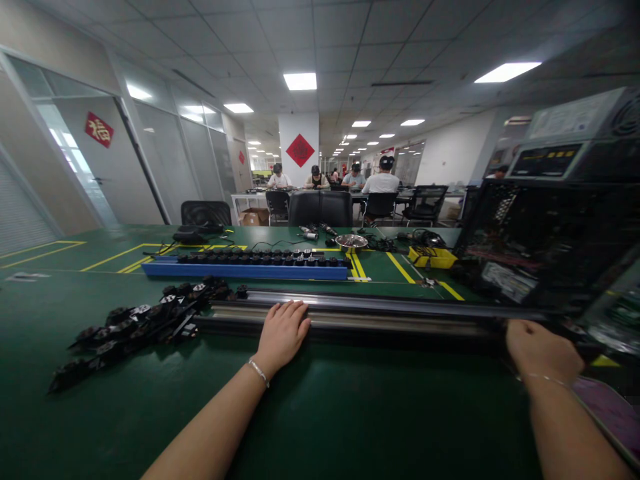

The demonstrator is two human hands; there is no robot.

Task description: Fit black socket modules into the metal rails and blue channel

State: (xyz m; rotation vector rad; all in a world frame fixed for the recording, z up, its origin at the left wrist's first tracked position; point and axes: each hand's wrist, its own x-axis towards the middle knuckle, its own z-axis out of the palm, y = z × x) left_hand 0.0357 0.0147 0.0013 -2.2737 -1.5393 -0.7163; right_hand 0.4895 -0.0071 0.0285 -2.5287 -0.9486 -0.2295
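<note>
A long dark metal channel (400,320) with a shiny inner strip lies across the green table in front of me. My left hand (283,333) rests on its left half, fingers laid out over the near edge and the channel. At the channel's right end, my right hand (543,350) is closed in a fist; what it holds is hidden. A heap of black linked parts with white marked discs (140,320) lies by the channel's left end. Beyond the channel stands a blue tray (245,269) with a row of small black round parts.
Behind the blue tray are a metal bowl (351,242), a yellow bin (433,257) and black cables (383,243). A dark computer case (545,233) stands at the right. Several people sit at a far table, past black chairs (320,208).
</note>
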